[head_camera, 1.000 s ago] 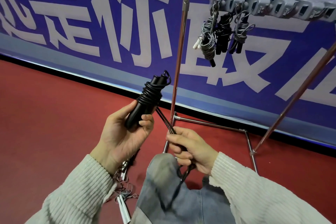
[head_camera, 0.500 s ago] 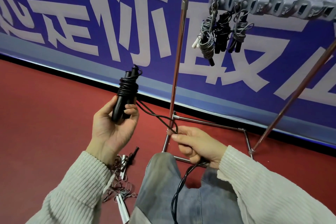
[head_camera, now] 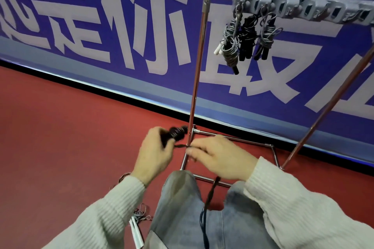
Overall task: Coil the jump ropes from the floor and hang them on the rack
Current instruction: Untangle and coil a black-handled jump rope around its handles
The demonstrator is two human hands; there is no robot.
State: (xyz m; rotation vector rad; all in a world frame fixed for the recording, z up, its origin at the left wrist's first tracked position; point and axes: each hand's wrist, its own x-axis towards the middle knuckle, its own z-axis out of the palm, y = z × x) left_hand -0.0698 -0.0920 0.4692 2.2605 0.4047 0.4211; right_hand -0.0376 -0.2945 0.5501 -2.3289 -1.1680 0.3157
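Observation:
My left hand (head_camera: 154, 153) grips the black handles of a black jump rope (head_camera: 177, 134), with several turns of cord wound round them. My right hand (head_camera: 218, 157) pinches the loose cord just right of the handles; both hands are blurred by motion. The rest of the cord (head_camera: 208, 204) hangs down over my knee. On the metal rack (head_camera: 197, 62), three coiled ropes (head_camera: 242, 38) hang from the grey hook strip (head_camera: 303, 9) at its left end.
Another jump rope with white handles (head_camera: 135, 226) lies tangled on the red floor by my left leg. The rack's base bars (head_camera: 232, 139) sit right in front of my knees, against a blue banner wall. A slanted brown pole (head_camera: 332, 99) stands at right.
My left hand has turned over and dropped lower, swinging the wound handles down toward the rack's base. My right hand has moved up and left, close to the handles, still pinching the cord.

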